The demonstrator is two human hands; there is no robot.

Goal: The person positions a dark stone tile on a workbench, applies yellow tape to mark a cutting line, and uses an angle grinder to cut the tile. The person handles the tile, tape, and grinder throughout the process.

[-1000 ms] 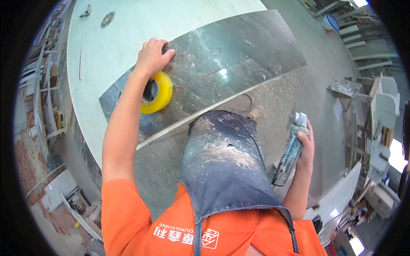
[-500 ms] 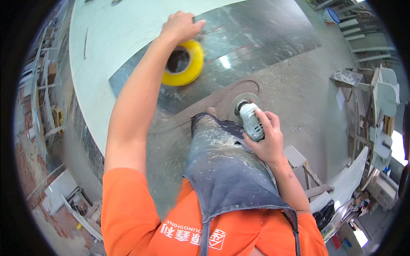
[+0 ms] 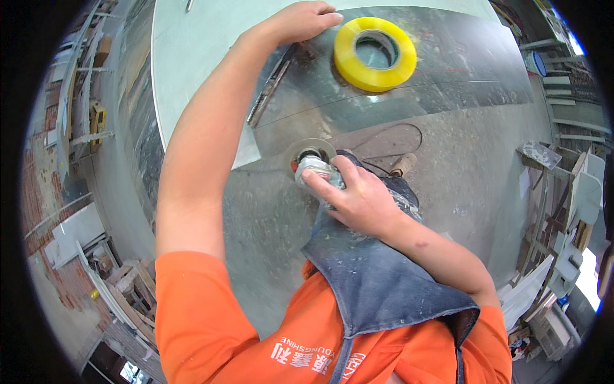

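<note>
My left hand (image 3: 300,20) lies flat, palm down, on a shiny metal sheet (image 3: 448,70) that rests on a pale worktable (image 3: 211,45). A yellow roll of tape (image 3: 375,52) sits on the sheet just right of that hand, not touched. My right hand (image 3: 355,195) grips an angle grinder (image 3: 313,168), its round disc (image 3: 309,148) close to the sheet's near edge. I wear an orange shirt and a dusty denim apron (image 3: 377,275).
A grey concrete floor (image 3: 473,185) spreads right of the table, with a dark cable (image 3: 390,137) looping on it. Shelving and stacked boards (image 3: 569,211) stand at the right. Bricks, wooden frames and slabs (image 3: 77,237) crowd the left side.
My right hand has brought the grinder up from my side to the sheet's near edge. My view has moved closer, and my left hand now rests left of the tape roll instead of above it.
</note>
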